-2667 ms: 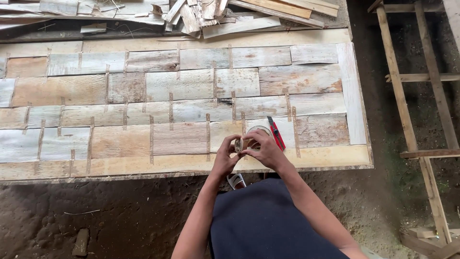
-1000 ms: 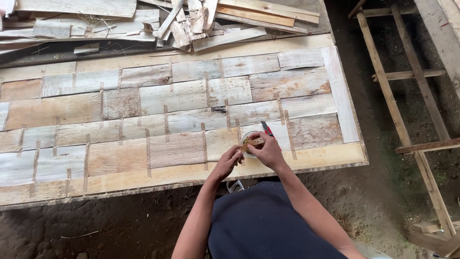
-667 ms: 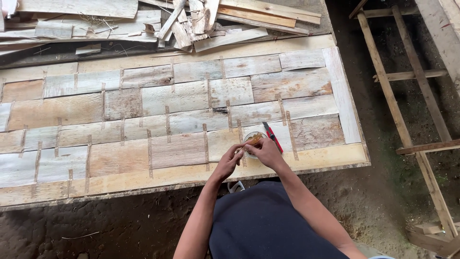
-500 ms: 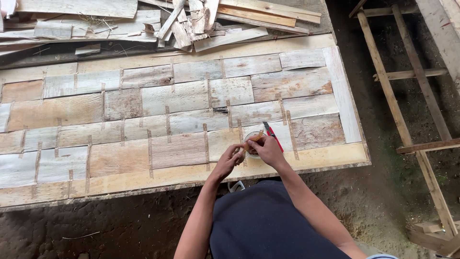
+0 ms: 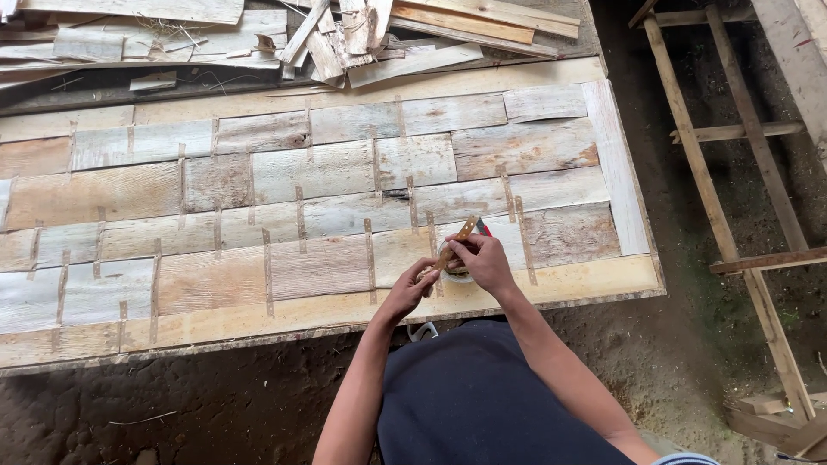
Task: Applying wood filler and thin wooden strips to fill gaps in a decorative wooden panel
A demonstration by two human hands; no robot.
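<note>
Two hands meet at the near right edge of the surface [image 5: 551, 280]. Head view: the right hand [image 5: 484, 263] pinches one end of a short brown strip of tape [image 5: 454, 244], which runs up and to the right from the tape roll [image 5: 455, 269] beneath it. The left hand [image 5: 412, 291] closes its fingers on the roll's near left side, steadying it. A red utility knife [image 5: 483, 228] lies just beyond, mostly hidden by the strip. Wood veneer pieces [image 5: 345, 168], joined by tape at their seams, cover the surface; scrap wood [image 5: 345, 34] lies at the far side. Judged good practice: keep the strip taut and flat, fingertips at the very end, the roll held firm.
</note>
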